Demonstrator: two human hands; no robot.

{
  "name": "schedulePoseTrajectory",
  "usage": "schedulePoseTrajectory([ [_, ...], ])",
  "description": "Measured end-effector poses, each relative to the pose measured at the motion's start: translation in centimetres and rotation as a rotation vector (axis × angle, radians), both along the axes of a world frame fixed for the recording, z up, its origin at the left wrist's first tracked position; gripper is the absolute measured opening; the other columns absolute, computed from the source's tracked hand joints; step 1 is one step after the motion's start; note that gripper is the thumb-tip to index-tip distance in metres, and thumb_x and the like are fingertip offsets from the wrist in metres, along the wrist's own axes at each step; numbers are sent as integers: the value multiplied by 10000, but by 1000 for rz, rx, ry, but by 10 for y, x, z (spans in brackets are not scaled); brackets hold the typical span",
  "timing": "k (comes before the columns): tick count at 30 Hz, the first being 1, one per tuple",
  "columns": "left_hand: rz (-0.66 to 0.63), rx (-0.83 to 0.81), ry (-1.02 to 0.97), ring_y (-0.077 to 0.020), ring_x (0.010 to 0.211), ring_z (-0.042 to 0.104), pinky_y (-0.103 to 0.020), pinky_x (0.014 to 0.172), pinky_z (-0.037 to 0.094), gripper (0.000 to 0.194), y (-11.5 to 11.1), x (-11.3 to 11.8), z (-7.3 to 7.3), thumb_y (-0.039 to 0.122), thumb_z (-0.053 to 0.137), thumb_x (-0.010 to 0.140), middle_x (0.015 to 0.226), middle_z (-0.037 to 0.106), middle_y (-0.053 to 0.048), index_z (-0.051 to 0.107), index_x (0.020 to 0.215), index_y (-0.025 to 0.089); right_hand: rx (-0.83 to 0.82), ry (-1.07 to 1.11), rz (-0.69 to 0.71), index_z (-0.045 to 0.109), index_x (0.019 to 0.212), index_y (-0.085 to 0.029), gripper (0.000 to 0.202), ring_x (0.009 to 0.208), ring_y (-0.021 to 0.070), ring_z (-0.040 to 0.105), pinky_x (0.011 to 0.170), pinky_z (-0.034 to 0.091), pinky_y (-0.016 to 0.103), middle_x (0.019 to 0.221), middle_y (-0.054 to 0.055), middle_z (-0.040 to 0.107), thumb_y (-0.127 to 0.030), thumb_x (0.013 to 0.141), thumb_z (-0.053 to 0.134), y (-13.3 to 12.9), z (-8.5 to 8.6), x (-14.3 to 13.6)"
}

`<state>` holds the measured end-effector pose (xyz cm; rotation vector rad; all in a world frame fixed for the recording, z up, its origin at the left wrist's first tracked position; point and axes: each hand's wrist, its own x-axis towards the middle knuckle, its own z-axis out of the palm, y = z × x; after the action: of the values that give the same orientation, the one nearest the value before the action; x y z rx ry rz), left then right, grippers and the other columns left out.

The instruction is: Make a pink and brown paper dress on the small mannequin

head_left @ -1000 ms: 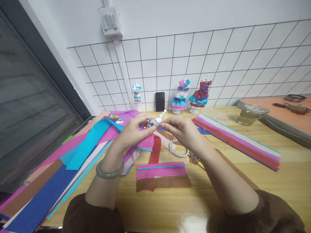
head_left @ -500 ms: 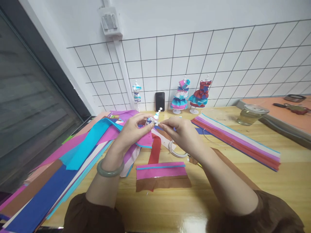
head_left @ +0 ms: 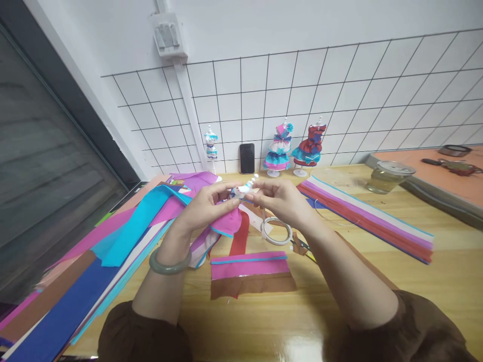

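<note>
A miniature white dress form (head_left: 244,188), partly covered in coloured paper or fabric, lies tilted between my two hands, its knobbed top pointing up and right. My left hand (head_left: 206,203) is wrapped round its lower body. The thumb and fingers of my right hand (head_left: 277,198) pinch its upper part. Below my left hand hangs a pink skirt piece (head_left: 228,223) with a light-blue edge; how it joins the form is hidden. Under my right hand a roll of white tape (head_left: 277,241) lies on the table. Nearer me is a pink and brown layered strip (head_left: 251,271).
Long coloured strips (head_left: 86,281) cover the left side. Pleated strips (head_left: 370,218) lie at right, near a lidded cup (head_left: 390,177). Dressed mini forms (head_left: 279,151) and a phone (head_left: 247,158) stand by the tiled wall. A yellow-and-black tool (head_left: 310,255) lies beside my right forearm.
The dress form has tipped further to the right. My right hand has changed its grip from pinching a small white piece to holding the form's upper part. The tape roll shows more.
</note>
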<state>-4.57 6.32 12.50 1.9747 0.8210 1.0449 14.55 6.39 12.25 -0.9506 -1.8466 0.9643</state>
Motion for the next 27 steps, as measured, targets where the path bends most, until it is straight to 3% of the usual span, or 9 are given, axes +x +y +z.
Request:
schedulePoseTrajectory([
  [3,-17,11,61,-189,945,566,-312,789,464,407,1,-3,-1,289,590,780,1051,621,-75,546,1175,201,46,-50,-31,668,915,-134,342,524,97,457,465,319,217,591,-6,546,-431,767,586,-2,1,-1],
  [7,-41,54,119,-166,822,559,-291,708,453,336,1,-1,-2,296,573,789,918,633,-47,589,1112,204,72,-92,-80,670,921,-143,338,500,89,418,439,287,214,607,-3,550,-430,792,548,-6,1,-2],
  [13,144,88,94,-168,821,573,-279,699,447,275,0,8,-3,363,550,801,896,649,-46,644,998,196,99,-84,-88,653,970,-147,313,506,91,425,449,295,217,590,-19,524,-387,794,557,-6,-2,-4],
  [16,187,168,124,-177,871,575,-291,746,446,291,-3,8,1,350,540,808,940,652,-44,631,1049,214,45,10,-94,526,1183,-135,490,556,108,488,489,372,231,680,3,583,-366,758,607,-2,-7,-6],
  [20,256,236,190,-188,944,564,-300,791,440,336,-6,4,7,342,538,807,1042,637,-50,601,1113,218,-16,55,-152,305,1358,-185,773,625,115,547,532,455,260,1023,93,594,-337,695,672,4,-13,-9],
  [23,290,254,248,-193,939,564,-311,792,437,362,-7,-1,10,354,524,812,1024,642,-47,582,1144,223,-37,15,-146,360,1327,-178,730,845,165,587,673,495,302,1151,127,536,-297,684,685,8,-16,-8],
  [25,290,253,264,-191,936,563,-315,802,429,375,-7,-4,11,358,511,819,1023,641,-45,567,1165,224,-58,-16,-112,441,1264,-152,635,934,182,578,757,485,321,1102,120,573,-261,687,685,11,-18,-7],
  [27,287,248,278,-191,932,564,-314,801,425,375,-6,-8,12,362,499,825,1026,642,-43,566,1167,222,-116,-40,-26,543,1137,-131,469,878,173,602,734,486,308,986,99,631,-247,702,672,13,-20,-7],
])
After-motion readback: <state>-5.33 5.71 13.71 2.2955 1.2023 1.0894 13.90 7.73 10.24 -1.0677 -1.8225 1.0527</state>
